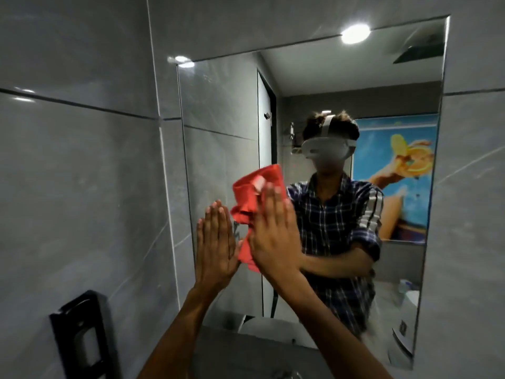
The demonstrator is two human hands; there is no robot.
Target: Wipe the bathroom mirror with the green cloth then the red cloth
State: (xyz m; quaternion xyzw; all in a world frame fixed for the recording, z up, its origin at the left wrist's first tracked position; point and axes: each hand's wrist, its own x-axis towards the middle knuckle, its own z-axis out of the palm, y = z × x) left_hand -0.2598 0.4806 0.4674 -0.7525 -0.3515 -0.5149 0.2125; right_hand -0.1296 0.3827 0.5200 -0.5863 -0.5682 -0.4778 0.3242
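Note:
The bathroom mirror [341, 86] hangs on the grey tiled wall in front of me. My right hand [273, 233] lies flat with its palm pressing the red cloth [255, 192] against the lower left part of the glass. The crumpled cloth sticks out above and to the left of my fingers. My left hand [216, 242] is flat beside it, fingers straight and together, resting on the glass near the mirror's left edge and holding nothing. No green cloth is in view. The mirror reflects me and my right arm.
A black wall-mounted holder [79, 337] sits low on the left wall. A grey counter or sink edge [246, 356] runs below the mirror. The left wall [82, 173] meets the mirror wall at a corner close to my left hand.

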